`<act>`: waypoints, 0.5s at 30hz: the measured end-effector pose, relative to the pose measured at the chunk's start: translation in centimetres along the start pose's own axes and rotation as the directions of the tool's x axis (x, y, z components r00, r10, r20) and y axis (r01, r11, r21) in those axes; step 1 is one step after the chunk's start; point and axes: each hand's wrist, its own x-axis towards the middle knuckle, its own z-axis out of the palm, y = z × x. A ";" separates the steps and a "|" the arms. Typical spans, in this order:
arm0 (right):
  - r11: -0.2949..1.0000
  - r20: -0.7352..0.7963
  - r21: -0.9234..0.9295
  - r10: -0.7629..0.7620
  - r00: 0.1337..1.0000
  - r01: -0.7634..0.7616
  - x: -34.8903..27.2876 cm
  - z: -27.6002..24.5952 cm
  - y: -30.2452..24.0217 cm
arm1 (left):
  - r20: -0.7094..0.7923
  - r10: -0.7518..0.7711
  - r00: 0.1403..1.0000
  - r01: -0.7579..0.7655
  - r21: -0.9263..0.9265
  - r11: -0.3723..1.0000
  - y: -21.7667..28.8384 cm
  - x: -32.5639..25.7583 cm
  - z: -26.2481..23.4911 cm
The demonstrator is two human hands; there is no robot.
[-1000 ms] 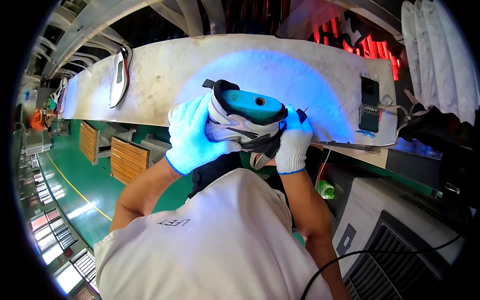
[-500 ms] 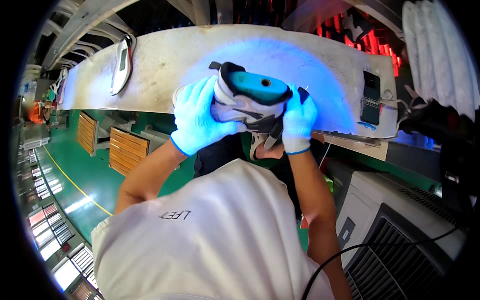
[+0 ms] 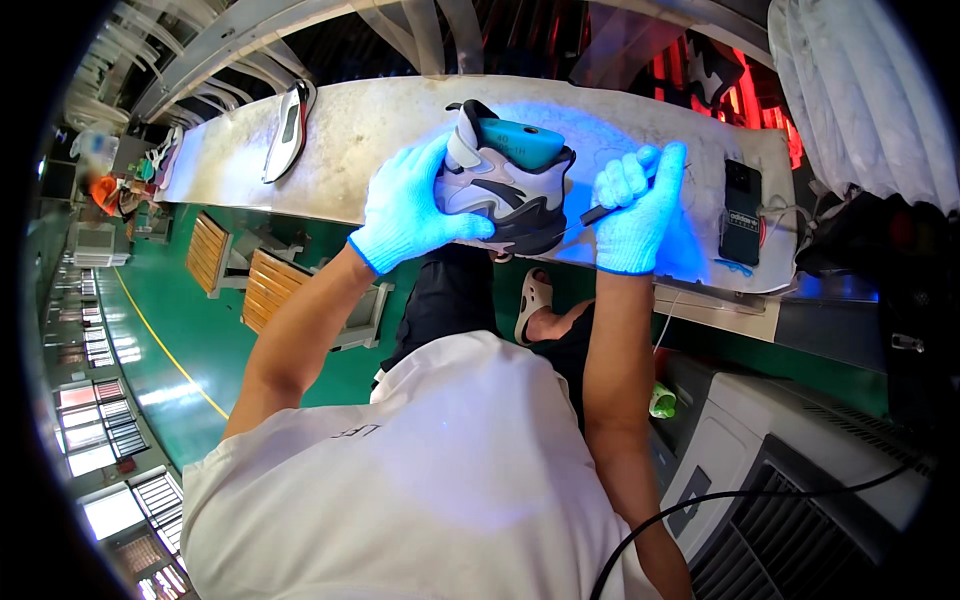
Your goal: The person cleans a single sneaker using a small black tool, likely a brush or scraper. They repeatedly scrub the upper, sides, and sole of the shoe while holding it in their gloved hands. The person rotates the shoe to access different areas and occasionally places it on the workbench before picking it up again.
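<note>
My left hand (image 3: 405, 205), in a white knit glove lit blue, grips the toe side of a grey, white and black sneaker (image 3: 512, 190). Inside the shoe's opening sits a teal shoe last (image 3: 525, 144) with a dark hole in its top. My gloved right hand (image 3: 636, 205) is closed round a slim tool with a black handle (image 3: 595, 214). Its thin tip points at the shoe's heel, low near the sole; whether it touches cannot be made out. The sneaker is held over the near edge of the worktable (image 3: 345, 130), sole downward.
Another white and black shoe (image 3: 289, 132) lies farther left on the table. A dark phone-like device (image 3: 741, 212) and a small blue item (image 3: 733, 267) lie at the right. Beyond the table, red light glows by a dark shoe (image 3: 712, 72). Wooden slatted seats (image 3: 270, 288) stand below left.
My right hand has come off the shoe's heel and moved right, its tool now pointing at the heel. The shoe has turned, showing more of its side. The head view has shifted slightly.
</note>
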 end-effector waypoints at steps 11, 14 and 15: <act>0.992 -0.136 -0.088 -0.099 0.986 0.087 -0.3 0.9 3.2 | 0.081 -0.052 0.995 0.051 0.010 0.999 0.2 1.4 -0.1; 0.972 -0.221 -0.188 -0.184 0.958 0.143 1.2 -0.8 4.4 | 0.072 -0.063 0.995 0.061 0.024 0.998 0.4 1.1 0.3; 0.965 -0.254 -0.207 -0.213 0.944 0.162 2.0 -0.5 4.7 | 0.054 -0.049 0.997 0.047 0.036 0.998 0.5 1.3 0.4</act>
